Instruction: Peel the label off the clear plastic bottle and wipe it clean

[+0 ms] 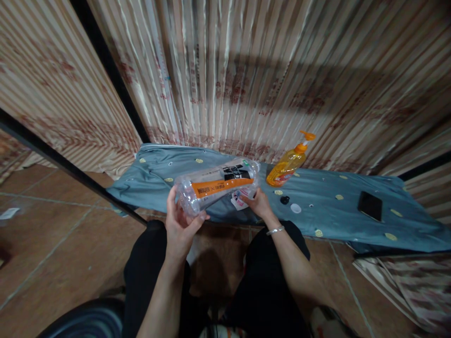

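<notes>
Cradle the clear bottle [219, 184] between the hands, lightly gripping one end with the left hand [179, 229] to avoid denting thin plastic. Hard to make out the fingertips of the right hand [260, 203] beside the part-hidden pale packet [238, 203]; impossible to tell whether closed on anything.

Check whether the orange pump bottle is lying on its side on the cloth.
No, the orange pump bottle stands upright on the cloth, its pump head at the top.
</notes>
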A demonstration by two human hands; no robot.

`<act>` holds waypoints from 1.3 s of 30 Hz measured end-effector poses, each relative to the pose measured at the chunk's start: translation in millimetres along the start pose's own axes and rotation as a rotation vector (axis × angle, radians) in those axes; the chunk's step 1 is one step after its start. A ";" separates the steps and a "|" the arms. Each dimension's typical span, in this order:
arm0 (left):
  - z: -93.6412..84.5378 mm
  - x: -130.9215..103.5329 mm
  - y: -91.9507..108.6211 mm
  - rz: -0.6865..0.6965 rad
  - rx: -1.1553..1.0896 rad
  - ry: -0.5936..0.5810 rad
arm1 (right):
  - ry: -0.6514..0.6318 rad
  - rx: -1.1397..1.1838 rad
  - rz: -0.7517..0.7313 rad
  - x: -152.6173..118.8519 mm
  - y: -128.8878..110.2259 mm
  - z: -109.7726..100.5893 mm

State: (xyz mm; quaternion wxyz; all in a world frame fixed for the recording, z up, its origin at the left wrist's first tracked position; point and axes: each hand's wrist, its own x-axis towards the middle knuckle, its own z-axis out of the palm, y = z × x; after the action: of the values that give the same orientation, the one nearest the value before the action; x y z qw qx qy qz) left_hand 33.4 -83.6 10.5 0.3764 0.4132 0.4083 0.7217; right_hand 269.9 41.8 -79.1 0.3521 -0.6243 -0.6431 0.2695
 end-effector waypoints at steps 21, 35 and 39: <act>0.9 -0.7 2.4 0.029 0.000 -0.004 | 0.024 0.003 -0.015 -2.3 -3.0 -1.4; 2.0 0.1 4.8 0.041 0.028 -0.019 | 0.030 -0.010 -0.032 -1.2 -1.2 -0.1; 1.4 -0.1 4.6 0.034 0.023 -0.020 | 0.027 -0.019 -0.025 -1.1 -1.4 0.0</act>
State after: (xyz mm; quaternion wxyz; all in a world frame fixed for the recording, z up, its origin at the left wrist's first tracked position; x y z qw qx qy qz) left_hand 33.8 -85.0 15.1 0.3635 0.4315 0.4058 0.7190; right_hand 269.1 40.6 -78.1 0.3579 -0.6231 -0.6487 0.2506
